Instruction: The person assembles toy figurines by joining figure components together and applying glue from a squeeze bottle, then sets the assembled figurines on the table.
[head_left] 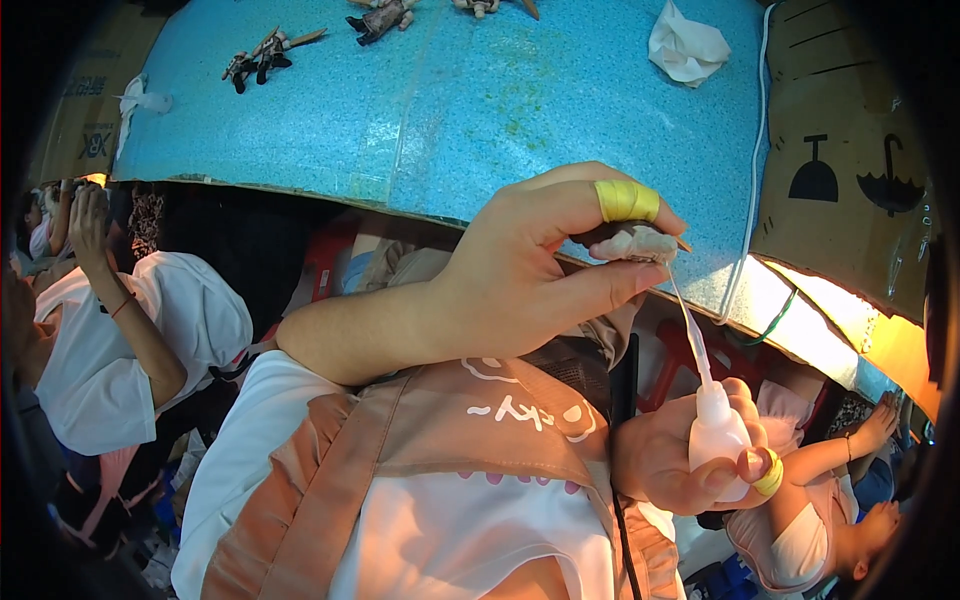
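Note:
My left hand (520, 255), with yellow tape around one finger, pinches a small grey-white figurine piece (640, 244) with a darker part between thumb and fingers. A thin wooden tip sticks out beside it; most of the piece's far side is hidden by my fingers. Below and to the right, my right hand (660, 455) is wrapped around a small translucent white squeeze bottle (715, 435), also with yellow tape on a finger. The bottle's long thin nozzle (690, 325) points up, its tip at or very close to the underside of the piece.
On the blue table (330, 130) lie several small figurines (268, 58) with wooden sticks. A crumpled white tissue (687, 45) is at the far right, another small bottle (150, 101) at the left edge. Cardboard (850, 160) flanks the table. Other people sit left and right.

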